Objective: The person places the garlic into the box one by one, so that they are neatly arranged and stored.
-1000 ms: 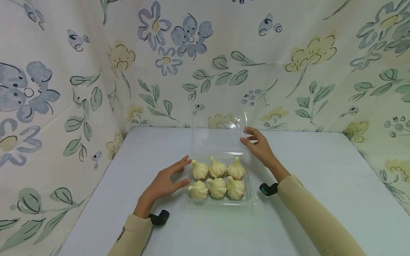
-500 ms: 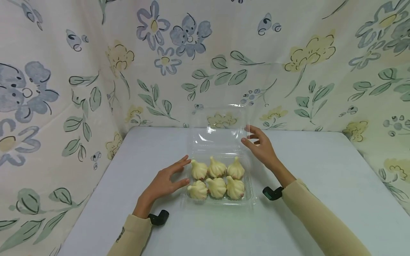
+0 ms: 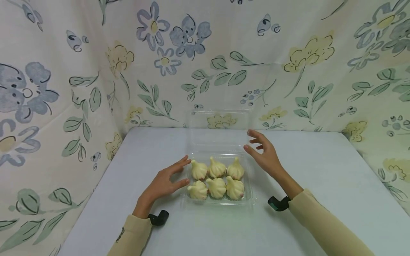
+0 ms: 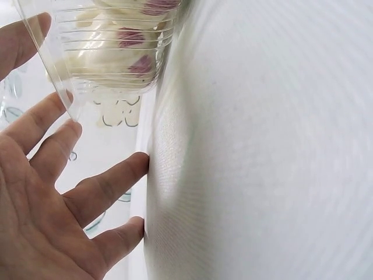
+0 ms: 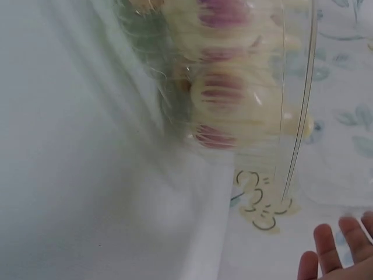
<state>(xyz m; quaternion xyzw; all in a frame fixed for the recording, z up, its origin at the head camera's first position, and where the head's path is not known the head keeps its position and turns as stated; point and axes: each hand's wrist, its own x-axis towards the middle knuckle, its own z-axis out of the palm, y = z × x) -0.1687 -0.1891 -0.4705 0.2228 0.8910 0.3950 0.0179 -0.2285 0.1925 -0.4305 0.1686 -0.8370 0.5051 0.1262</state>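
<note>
A clear plastic clamshell box (image 3: 253, 199) sits on the table with its transparent lid (image 3: 221, 137) raised at the back. Inside lie several pale garlic bulbs (image 3: 217, 188) in two rows, purple streaks showing on their undersides in the wrist views. My left hand (image 3: 164, 183) is at the box's left side, fingers spread. In the left wrist view, two of this hand's fingertips (image 4: 73, 125) touch the box rim and two lower ones reach down to the table. My right hand (image 3: 264, 153) hovers beside the lid's right edge, fingers loosely bent, holding nothing.
The white table (image 3: 320, 177) extends around the box on all sides. A floral curtain (image 3: 275, 53) hangs behind it and along the left. Dark wrist cameras (image 3: 159, 217) stick out at both cuffs.
My right hand has come away from the lid's edge, moving right and slightly nearer. The lid tilted up, then leaned back a little and stays raised. My left hand has not moved.
</note>
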